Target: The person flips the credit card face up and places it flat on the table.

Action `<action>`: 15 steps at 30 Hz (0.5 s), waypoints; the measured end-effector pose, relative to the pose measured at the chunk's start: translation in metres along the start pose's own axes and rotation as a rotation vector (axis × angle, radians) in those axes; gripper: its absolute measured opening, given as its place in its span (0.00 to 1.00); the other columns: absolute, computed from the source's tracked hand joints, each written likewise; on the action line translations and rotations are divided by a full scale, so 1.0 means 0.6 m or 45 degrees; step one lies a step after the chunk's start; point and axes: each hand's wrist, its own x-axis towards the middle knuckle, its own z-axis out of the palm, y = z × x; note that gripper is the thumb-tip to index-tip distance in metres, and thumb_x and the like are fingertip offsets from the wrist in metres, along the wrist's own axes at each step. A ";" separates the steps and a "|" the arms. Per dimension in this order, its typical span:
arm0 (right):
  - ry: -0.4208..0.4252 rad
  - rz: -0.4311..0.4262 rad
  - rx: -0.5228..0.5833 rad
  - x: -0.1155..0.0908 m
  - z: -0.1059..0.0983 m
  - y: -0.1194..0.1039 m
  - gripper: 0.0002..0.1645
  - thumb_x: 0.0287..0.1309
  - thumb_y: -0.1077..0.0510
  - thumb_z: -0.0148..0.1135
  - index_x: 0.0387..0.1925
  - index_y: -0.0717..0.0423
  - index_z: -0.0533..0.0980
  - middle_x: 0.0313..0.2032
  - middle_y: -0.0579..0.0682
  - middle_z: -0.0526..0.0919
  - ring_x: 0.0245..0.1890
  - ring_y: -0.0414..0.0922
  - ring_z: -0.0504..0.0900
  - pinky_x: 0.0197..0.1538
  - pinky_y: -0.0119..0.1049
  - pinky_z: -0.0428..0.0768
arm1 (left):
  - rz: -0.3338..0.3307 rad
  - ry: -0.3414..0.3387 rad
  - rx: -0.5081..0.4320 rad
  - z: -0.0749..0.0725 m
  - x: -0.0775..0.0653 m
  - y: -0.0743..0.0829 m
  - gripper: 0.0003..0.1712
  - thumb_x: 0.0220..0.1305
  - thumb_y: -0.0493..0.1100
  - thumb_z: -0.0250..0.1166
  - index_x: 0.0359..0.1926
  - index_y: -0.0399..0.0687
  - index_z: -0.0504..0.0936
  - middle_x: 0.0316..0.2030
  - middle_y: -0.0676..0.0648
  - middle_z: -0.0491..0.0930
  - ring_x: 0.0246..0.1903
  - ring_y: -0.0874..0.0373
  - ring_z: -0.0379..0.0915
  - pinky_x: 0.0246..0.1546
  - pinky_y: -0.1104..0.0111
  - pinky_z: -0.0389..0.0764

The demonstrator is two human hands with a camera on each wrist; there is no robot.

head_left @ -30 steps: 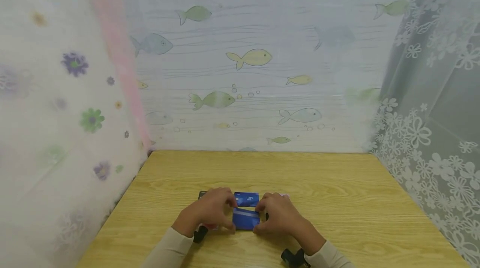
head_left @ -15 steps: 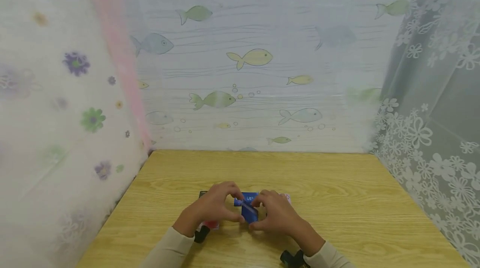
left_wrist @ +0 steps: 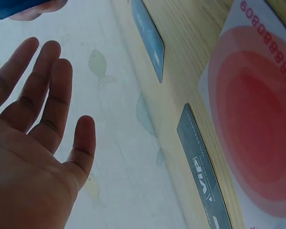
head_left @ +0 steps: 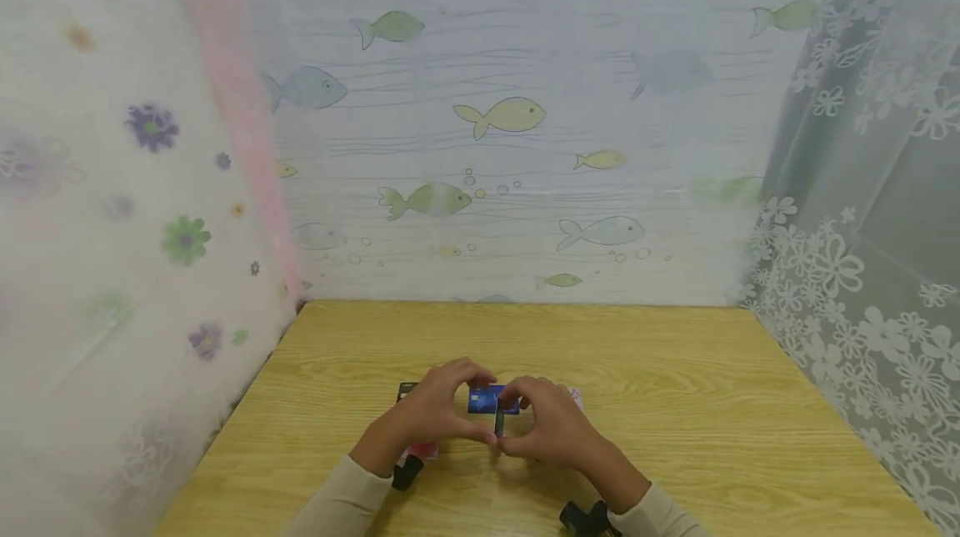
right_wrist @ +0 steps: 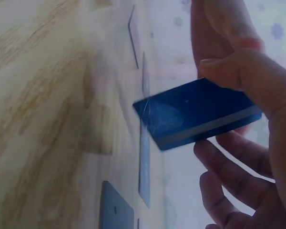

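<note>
My right hand (head_left: 551, 424) pinches a blue plastic card (right_wrist: 195, 117) with a grey stripe between thumb and fingers. In the head view this card stands nearly edge-on above the table. My left hand (head_left: 435, 404) is just left of it, its thumb tip close to the card's lower end; whether they touch I cannot tell. In the left wrist view, the left fingers (left_wrist: 57, 105) are spread and fairly straight, and the held card's corner shows at the top left. Behind the hands, a blue VIP card (head_left: 482, 398) lies flat, partly covered by the right fingers.
On the wooden table (head_left: 645, 353) lie a black VIP card (left_wrist: 200, 164) and a white card with a red circle (left_wrist: 257, 119), both near the left hand. A pink-patterned card (head_left: 576, 394) peeks out beyond the right hand. Fish-printed cloth (head_left: 510, 212) hangs behind the table.
The blue card has swung from facing the camera, between both hands, to nearly edge-on in the right hand. The left hand has moved slightly up and right, and its fingers have come off the card.
</note>
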 end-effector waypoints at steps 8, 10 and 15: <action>0.012 -0.013 0.199 -0.002 -0.005 0.000 0.30 0.52 0.48 0.79 0.55 0.49 0.78 0.44 0.36 0.83 0.45 0.50 0.83 0.49 0.49 0.83 | 0.024 -0.050 0.151 0.004 0.000 -0.003 0.49 0.43 0.65 0.84 0.65 0.55 0.79 0.59 0.52 0.79 0.59 0.53 0.77 0.60 0.51 0.78; 0.017 -0.026 0.220 -0.002 -0.006 0.001 0.30 0.52 0.49 0.79 0.56 0.47 0.78 0.42 0.36 0.83 0.44 0.49 0.83 0.47 0.47 0.82 | 0.014 -0.057 0.209 0.006 0.000 -0.003 0.46 0.43 0.65 0.84 0.63 0.58 0.80 0.58 0.56 0.80 0.58 0.57 0.76 0.60 0.54 0.78; 0.005 -0.037 0.272 -0.001 -0.007 0.003 0.29 0.55 0.49 0.78 0.56 0.46 0.77 0.41 0.40 0.83 0.32 0.49 0.81 0.31 0.33 0.78 | -0.014 -0.063 0.259 0.007 0.000 -0.004 0.35 0.46 0.66 0.82 0.54 0.61 0.85 0.55 0.60 0.80 0.57 0.59 0.76 0.62 0.49 0.75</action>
